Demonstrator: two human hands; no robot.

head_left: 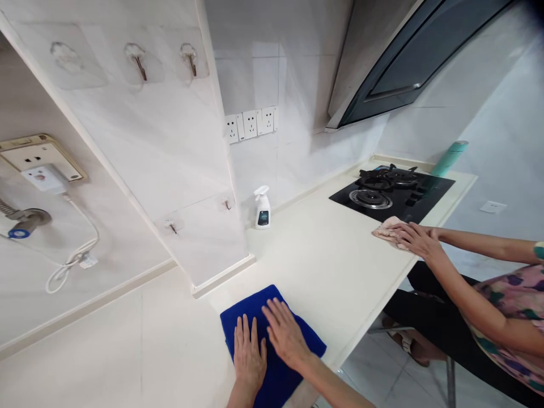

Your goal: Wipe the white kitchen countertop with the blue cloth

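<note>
Blue cloth, on countertop, nearer camera than spray bottle; far corner points toward bottle; near end cut off by view edge, long axis not determinable. Left hand: open, palm down on cloth, fingers toward bottle's side of counter. Right hand: open, ungrasping, palm down over cloth; contact unclear. Right of bottle: gas cooktop, co-worker's hands on pale pink rag.
</note>
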